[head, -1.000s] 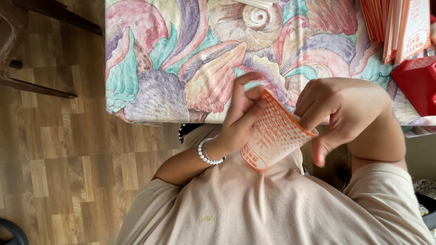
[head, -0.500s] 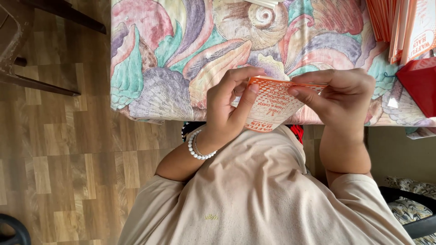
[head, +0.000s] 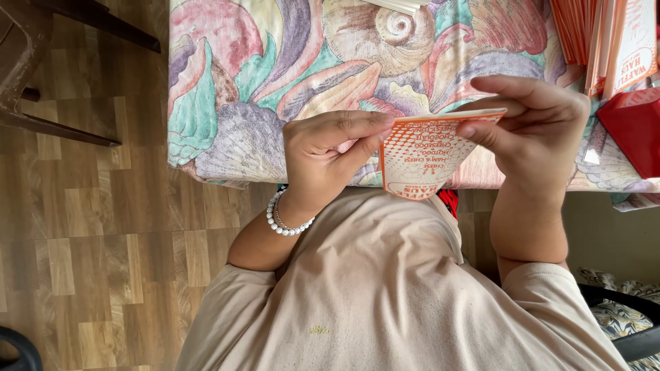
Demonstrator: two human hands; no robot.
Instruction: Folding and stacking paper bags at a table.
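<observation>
Above the lap, at the table [head: 227,148] edge, the left hand [head: 323,154] and right hand [head: 533,130] each pinch 1 orange-and-white paper sleeve [head: 423,154] between thumb and fingers, holding it flat in the air just short of the shell-print cloth. With only light fingertip grips on opposite edges, the thin paper could crease or slip free. Farther back, at the table's right, stands 1 stack of like sleeves [head: 605,38], too tightly packed to count, beside 1 red packet [head: 636,130].
</observation>
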